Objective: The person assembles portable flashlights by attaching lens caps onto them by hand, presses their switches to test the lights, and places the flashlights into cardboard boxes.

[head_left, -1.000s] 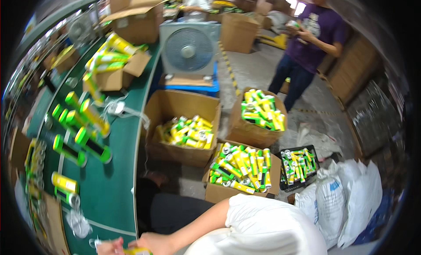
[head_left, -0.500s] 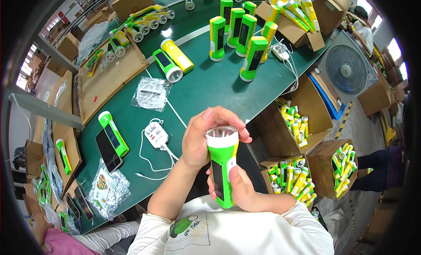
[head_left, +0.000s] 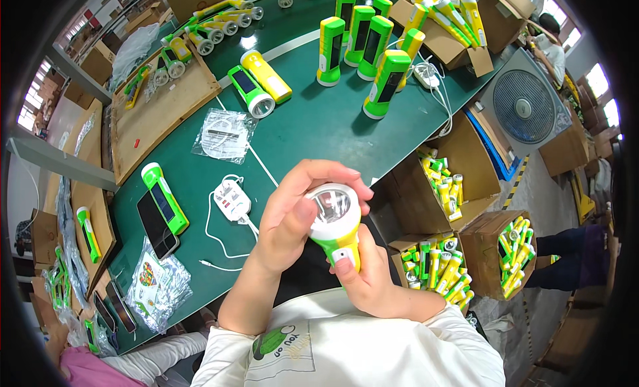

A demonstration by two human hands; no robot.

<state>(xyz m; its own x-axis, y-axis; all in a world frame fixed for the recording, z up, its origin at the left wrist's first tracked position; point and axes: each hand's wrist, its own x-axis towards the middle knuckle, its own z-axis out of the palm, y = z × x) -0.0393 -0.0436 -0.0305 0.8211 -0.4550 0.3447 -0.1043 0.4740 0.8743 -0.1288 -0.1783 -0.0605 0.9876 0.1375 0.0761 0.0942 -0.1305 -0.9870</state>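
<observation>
A green and yellow flashlight (head_left: 344, 243) with a white head ring is in front of my chest, its clear lens (head_left: 333, 204) tilted up toward me. My right hand (head_left: 373, 280) grips the body from below, with the thumb on the small white switch part. Around the head curves my left hand (head_left: 283, 220), its thumb at the lens rim and its fingers arched over the far side. The lower end of the flashlight is hidden by my right hand. On the table beyond stand several more green and yellow flashlights (head_left: 387, 84).
A white power strip (head_left: 231, 200) with cables lies left of my hands, near a dark phone (head_left: 156, 224) beside another flashlight. Boxes (head_left: 476, 244) of flashlights stand at the right below the table edge, with a fan (head_left: 522, 97) beyond. A wooden tray (head_left: 160, 121) sits at the far left.
The flashlight has been tipped and turned: its lens faces me more, its dark panel has gone from sight, and the switch side shows. My left thumb has come to the lens rim.
</observation>
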